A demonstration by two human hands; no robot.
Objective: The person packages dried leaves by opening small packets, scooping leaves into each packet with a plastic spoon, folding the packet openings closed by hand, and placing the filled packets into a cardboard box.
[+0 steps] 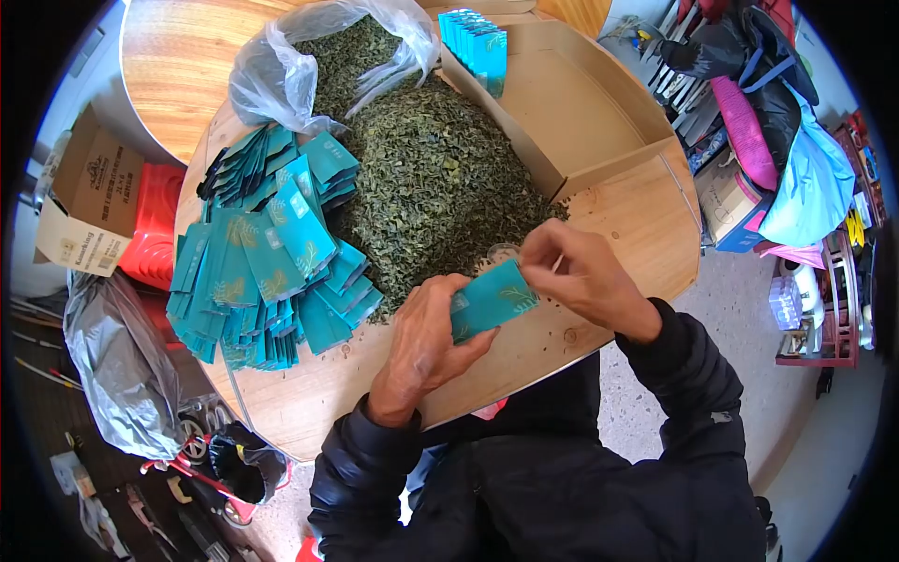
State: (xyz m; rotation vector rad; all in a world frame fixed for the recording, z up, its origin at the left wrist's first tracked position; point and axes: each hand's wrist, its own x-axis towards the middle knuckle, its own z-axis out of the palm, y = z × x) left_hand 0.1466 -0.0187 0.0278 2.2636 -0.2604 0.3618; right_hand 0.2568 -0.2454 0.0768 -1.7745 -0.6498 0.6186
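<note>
A teal packet (489, 302) with a gold leaf print lies tilted over the table's near edge, its lower left end gripped by my left hand (426, 342). My right hand (581, 272) is closed at the packet's upper right end, thumb and fingertips pinched together; what they pinch is too small to tell. Just behind the packet, a small round clear item (503, 252) is partly covered. Beyond my hands rises a large heap of dried green leaves (435, 155). Many more teal packets (267, 267) are piled left of the heap.
The round wooden table (646, 225) bears an open cardboard box (585, 89) with a row of teal packets (476, 51) standing at its left side. A clear plastic bag (281, 80) of leaves sits behind the heap. Left of the table are a carton (94, 187) and red stools (157, 225).
</note>
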